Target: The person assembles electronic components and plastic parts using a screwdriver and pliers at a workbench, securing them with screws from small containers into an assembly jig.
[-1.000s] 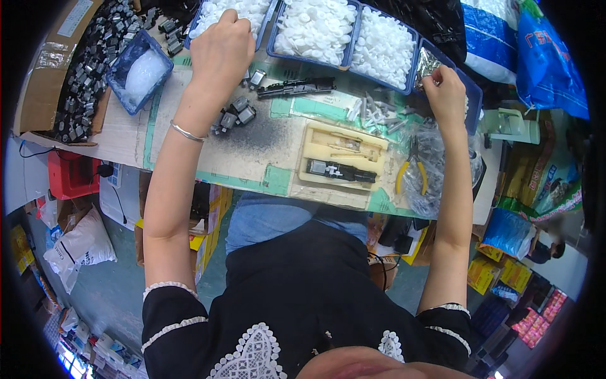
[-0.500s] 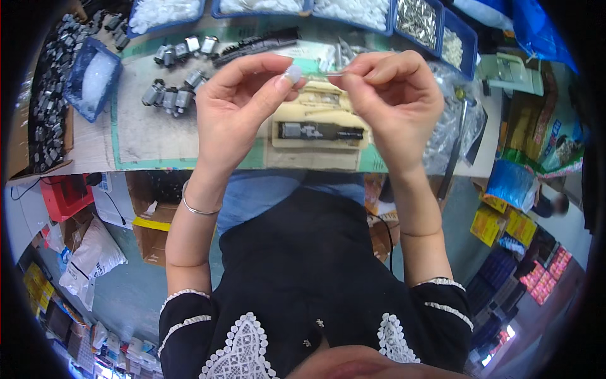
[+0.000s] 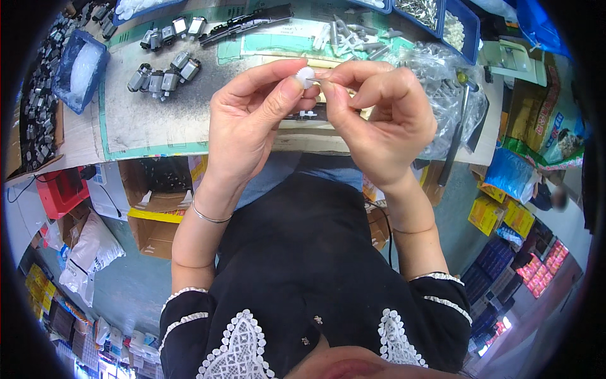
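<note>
Between the thumb and fingers of my left hand (image 3: 252, 114), I pinch a small white toothed gear (image 3: 305, 77) with its flat face turned toward my right hand. My right hand (image 3: 382, 110) is closed on a thin metal pin (image 3: 317, 80). The pin's tip is at the middle of the gear; whether it has entered a hole is too small to tell. Below both hands, a cream fixture (image 3: 309, 140) lies at the table's near edge. A black part (image 3: 309, 115) rests in it, mostly hidden by my hands.
Small silver-and-black motors (image 3: 165, 81) stand on the left, beside a blue bin (image 3: 81, 69). A long black part (image 3: 249, 24) lies farther back. Grey and white pieces (image 3: 356, 39) sit behind my hands. To the right are clear plastic bags (image 3: 435, 82) and a black-handled tool (image 3: 451, 142).
My right hand has brought the pin left, up to the gear. The gear has moved slightly right, and both hands now sit closer together. The view has shifted a little.
</note>
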{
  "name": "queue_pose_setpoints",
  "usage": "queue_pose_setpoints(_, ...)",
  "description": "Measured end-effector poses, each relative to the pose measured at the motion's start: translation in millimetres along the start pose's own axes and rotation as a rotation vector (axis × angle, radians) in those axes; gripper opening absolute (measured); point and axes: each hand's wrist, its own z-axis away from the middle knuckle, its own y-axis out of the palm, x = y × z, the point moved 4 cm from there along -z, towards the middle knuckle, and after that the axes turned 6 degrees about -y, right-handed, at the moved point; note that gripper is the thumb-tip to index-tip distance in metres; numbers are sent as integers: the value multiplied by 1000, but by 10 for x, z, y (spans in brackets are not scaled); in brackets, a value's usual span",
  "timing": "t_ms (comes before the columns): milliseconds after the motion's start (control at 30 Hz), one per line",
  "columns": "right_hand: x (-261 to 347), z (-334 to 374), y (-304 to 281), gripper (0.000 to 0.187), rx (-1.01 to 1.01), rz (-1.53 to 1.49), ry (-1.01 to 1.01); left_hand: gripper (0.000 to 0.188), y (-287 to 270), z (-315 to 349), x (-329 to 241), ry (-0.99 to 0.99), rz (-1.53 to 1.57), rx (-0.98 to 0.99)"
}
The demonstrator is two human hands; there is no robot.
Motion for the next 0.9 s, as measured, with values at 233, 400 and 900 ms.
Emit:
queue_pose_setpoints(233, 121, 47, 28, 23, 193, 347, -189, 29, -15, 53, 0, 101, -309, -7)
queue_pose_setpoints(400, 88, 43, -95, 23, 332, 340, -111, 41, -109, 96, 29, -5, -300, 79)
queue_pose_setpoints(900, 29, 320, -169, 17, 512, 447, -46, 42, -25, 231, 148, -4, -686, 11)
